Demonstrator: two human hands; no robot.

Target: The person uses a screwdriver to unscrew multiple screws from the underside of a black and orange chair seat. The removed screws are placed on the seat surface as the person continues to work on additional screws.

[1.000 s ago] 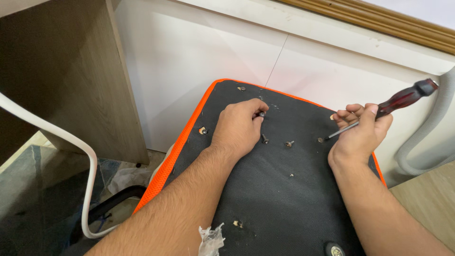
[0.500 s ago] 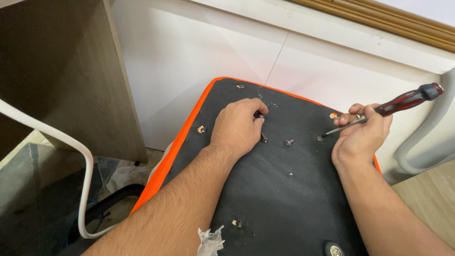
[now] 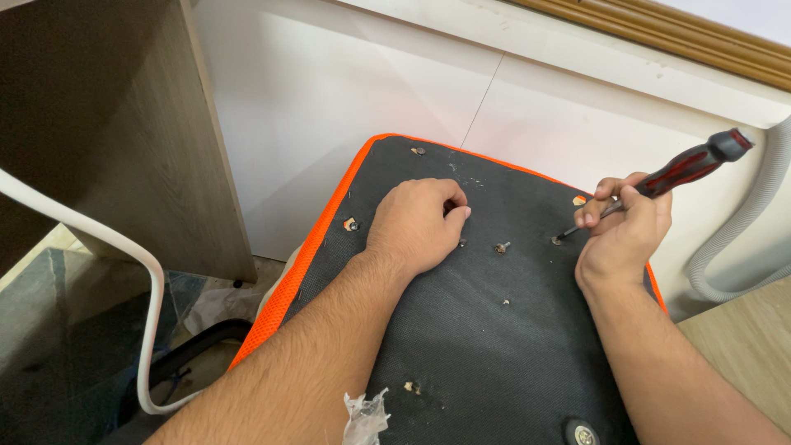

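Observation:
An upturned chair seat (image 3: 486,354) with a black fabric underside and orange edging lies in front of me. My left hand (image 3: 416,222) rests on it with fingers curled, pinching at a small screw near its fingertips. My right hand (image 3: 622,231) grips a screwdriver (image 3: 676,175) with a red and black handle; its tip touches a screw hole (image 3: 558,240) on the seat's right side. Loose screws (image 3: 500,247) stand up from the fabric between the hands.
A wooden cabinet side (image 3: 115,132) stands at left, a white wall panel (image 3: 346,91) behind. A white cable (image 3: 124,255) curves at left, a grey corrugated hose (image 3: 741,239) at right. A crumpled plastic scrap (image 3: 362,416) lies on the seat's near edge.
My right hand has shifted slightly with the screwdriver, its tip staying at the right screw hole. My left hand stays curled at the middle screw.

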